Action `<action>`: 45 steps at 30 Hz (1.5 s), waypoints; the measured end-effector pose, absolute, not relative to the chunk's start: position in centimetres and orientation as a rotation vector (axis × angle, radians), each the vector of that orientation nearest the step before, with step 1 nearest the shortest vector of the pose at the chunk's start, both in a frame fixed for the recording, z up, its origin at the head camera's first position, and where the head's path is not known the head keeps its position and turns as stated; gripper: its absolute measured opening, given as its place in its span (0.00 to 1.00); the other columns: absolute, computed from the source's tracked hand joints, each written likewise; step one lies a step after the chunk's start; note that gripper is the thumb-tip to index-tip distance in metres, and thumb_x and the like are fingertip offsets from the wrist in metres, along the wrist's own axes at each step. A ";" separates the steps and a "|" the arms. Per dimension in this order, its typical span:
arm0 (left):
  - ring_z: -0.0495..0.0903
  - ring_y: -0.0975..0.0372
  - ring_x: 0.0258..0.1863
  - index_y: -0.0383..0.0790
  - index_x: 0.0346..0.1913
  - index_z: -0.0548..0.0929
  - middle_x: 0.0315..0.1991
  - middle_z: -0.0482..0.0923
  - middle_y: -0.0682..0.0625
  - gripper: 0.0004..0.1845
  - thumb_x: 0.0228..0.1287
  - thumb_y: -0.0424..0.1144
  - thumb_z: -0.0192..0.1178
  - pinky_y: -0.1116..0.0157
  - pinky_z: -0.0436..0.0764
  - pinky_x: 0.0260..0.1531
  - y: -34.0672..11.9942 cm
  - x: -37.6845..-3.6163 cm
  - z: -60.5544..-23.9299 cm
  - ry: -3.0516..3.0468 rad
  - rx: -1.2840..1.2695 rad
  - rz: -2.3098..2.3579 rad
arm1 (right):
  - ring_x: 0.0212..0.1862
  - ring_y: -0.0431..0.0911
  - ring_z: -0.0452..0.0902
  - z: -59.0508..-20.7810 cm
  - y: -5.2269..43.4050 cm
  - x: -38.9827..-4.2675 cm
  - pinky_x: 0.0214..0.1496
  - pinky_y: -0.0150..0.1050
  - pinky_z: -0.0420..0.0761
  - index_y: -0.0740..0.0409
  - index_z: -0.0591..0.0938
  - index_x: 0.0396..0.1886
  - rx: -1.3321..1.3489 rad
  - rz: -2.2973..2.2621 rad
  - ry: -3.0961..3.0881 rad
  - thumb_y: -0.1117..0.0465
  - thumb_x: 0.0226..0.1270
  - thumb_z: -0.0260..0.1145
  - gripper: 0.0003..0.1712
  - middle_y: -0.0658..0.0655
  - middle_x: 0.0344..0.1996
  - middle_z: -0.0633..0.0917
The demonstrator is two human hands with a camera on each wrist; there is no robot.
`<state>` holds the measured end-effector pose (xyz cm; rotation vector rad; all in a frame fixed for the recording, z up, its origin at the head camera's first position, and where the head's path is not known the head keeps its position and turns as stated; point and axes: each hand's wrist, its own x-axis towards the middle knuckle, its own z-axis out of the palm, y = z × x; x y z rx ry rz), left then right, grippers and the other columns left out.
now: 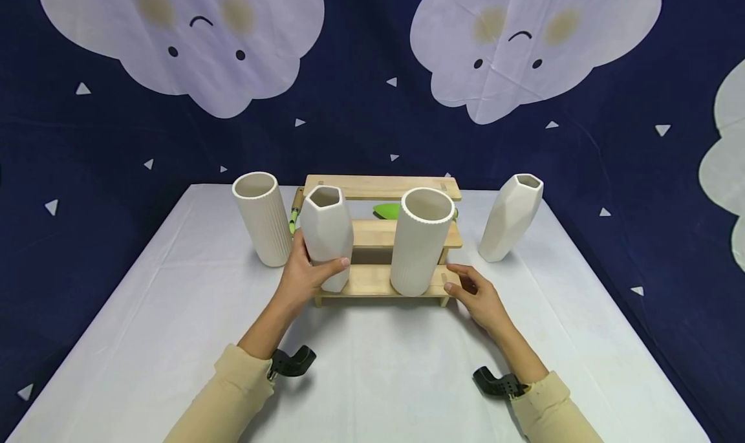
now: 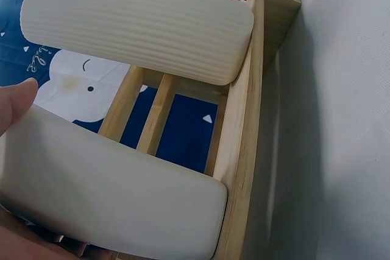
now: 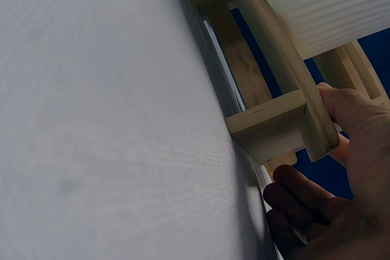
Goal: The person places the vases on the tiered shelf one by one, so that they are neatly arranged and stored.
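Standing at the far left of the table (image 1: 174,339), a ribbed vase (image 1: 263,218) sits upright beside the wooden rack (image 1: 384,236), with a green-handled tool (image 1: 294,215) just behind it. Next comes the left hand (image 1: 305,273), its fingers and thumb curled round the lower half of a faceted vase (image 1: 327,236). This vase is matte cream, with flat angled sides and a six-sided mouth, and it stands upright at the left end of the rack's lowest step; the left wrist view shows its smooth pale side (image 2: 109,205) against the step's front board. To its right on the same step stands a second ribbed vase (image 1: 420,239), a taller cylinder. The right hand (image 1: 474,295) touches the rack's right end, fingers relaxed and slightly bent, the thumb against the step's edge (image 3: 317,132). Farthest right, a second faceted vase (image 1: 511,216) stands on the table, apart from the rack.
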<state>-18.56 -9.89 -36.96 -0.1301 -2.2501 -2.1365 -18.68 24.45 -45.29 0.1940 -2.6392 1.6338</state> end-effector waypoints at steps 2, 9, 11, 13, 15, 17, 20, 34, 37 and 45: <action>0.66 0.53 0.62 0.48 0.66 0.55 0.62 0.66 0.46 0.46 0.48 0.33 0.71 0.51 0.60 0.65 -9.8 -18.6 -36.9 -2.253 -0.131 -2.134 | 0.46 0.34 0.75 -45.3 24.4 -18.7 0.47 0.27 0.74 0.50 0.74 0.61 0.199 1.634 -2.637 0.52 0.63 0.65 0.27 0.61 0.53 0.80; 0.66 0.53 0.62 0.48 0.67 0.54 0.63 0.65 0.46 0.46 0.47 0.34 0.72 0.51 0.59 0.66 -9.7 -18.8 -36.9 -2.272 -0.113 -2.125 | 0.46 0.33 0.75 -45.3 24.4 -18.7 0.47 0.27 0.74 0.50 0.74 0.61 0.207 1.635 -2.629 0.52 0.63 0.65 0.27 0.61 0.52 0.80; 0.66 0.53 0.63 0.48 0.67 0.54 0.63 0.65 0.46 0.46 0.47 0.34 0.72 0.51 0.60 0.66 -9.6 -18.9 -36.9 -2.277 -0.107 -2.119 | 0.46 0.33 0.75 -45.3 24.4 -18.6 0.47 0.27 0.74 0.50 0.74 0.61 0.208 1.636 -2.629 0.53 0.63 0.65 0.27 0.61 0.52 0.80; 0.66 0.53 0.63 0.47 0.67 0.54 0.63 0.65 0.47 0.47 0.47 0.35 0.72 0.50 0.60 0.66 -9.6 -18.9 -37.0 -2.282 -0.107 -2.114 | 0.46 0.33 0.75 -45.3 24.4 -18.6 0.47 0.27 0.74 0.51 0.74 0.61 0.208 1.639 -2.628 0.53 0.63 0.65 0.27 0.61 0.52 0.80; 0.66 0.54 0.63 0.48 0.67 0.54 0.62 0.65 0.47 0.47 0.47 0.36 0.72 0.50 0.60 0.66 -9.6 -19.0 -37.0 -2.290 -0.108 -2.109 | 0.46 0.33 0.75 -45.3 24.4 -18.6 0.47 0.27 0.74 0.51 0.74 0.61 0.208 1.639 -2.629 0.53 0.63 0.65 0.27 0.61 0.52 0.80; 0.66 0.54 0.63 0.49 0.67 0.54 0.62 0.65 0.48 0.47 0.47 0.36 0.72 0.50 0.59 0.66 -9.6 -19.0 -37.0 -2.297 -0.111 -2.107 | 0.46 0.33 0.75 -45.2 24.4 -18.6 0.46 0.27 0.74 0.51 0.74 0.61 0.209 1.642 -2.627 0.53 0.63 0.65 0.27 0.61 0.52 0.80; 0.66 0.54 0.63 0.49 0.67 0.53 0.63 0.65 0.47 0.47 0.47 0.37 0.73 0.50 0.59 0.66 -9.6 -19.1 -37.0 -2.306 -0.113 -2.102 | 0.45 0.33 0.75 -45.2 24.4 -18.6 0.46 0.27 0.74 0.51 0.74 0.61 0.209 1.642 -2.626 0.53 0.63 0.65 0.27 0.61 0.52 0.80; 0.65 0.53 0.64 0.50 0.68 0.52 0.64 0.64 0.48 0.49 0.47 0.38 0.73 0.49 0.60 0.66 -9.4 -19.0 -36.9 -2.317 -0.094 -2.086 | 0.47 0.35 0.75 -45.5 24.6 -18.8 0.47 0.27 0.74 0.51 0.74 0.62 0.191 1.654 -2.634 0.52 0.64 0.65 0.27 0.62 0.53 0.79; 0.65 0.53 0.64 0.51 0.68 0.52 0.64 0.65 0.48 0.49 0.47 0.39 0.73 0.48 0.60 0.66 -9.4 -19.0 -36.9 -2.320 -0.082 -2.077 | 0.47 0.35 0.75 -45.5 24.6 -18.8 0.47 0.27 0.74 0.51 0.73 0.62 0.195 1.659 -2.633 0.52 0.64 0.65 0.27 0.63 0.53 0.79; 0.65 0.53 0.64 0.50 0.69 0.51 0.64 0.64 0.47 0.50 0.47 0.38 0.73 0.49 0.61 0.66 -9.0 -19.0 -37.0 -2.306 -0.095 -2.096 | 0.47 0.34 0.75 -45.4 24.5 -18.8 0.48 0.26 0.73 0.50 0.74 0.61 0.179 1.654 -2.636 0.52 0.63 0.65 0.27 0.61 0.53 0.79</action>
